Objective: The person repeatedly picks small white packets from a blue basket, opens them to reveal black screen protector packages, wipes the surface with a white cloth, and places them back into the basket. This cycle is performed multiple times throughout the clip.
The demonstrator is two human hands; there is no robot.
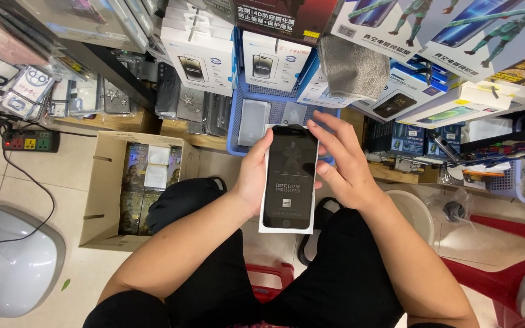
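Note:
A flat rectangular package, white-edged with a black phone-shaped front, is held upright over my lap. My left hand grips its left edge, thumb on the front. My right hand rests on its right edge, fingers spread, with fingertips touching the top right corner. My legs in black trousers are below, on a red stool.
An open cardboard box with flat packs stands on the floor at left. A blue basket of boxed screen protectors is ahead, shelves of phone cases around it. A power strip and a grey rounded device lie at left; red stool at right.

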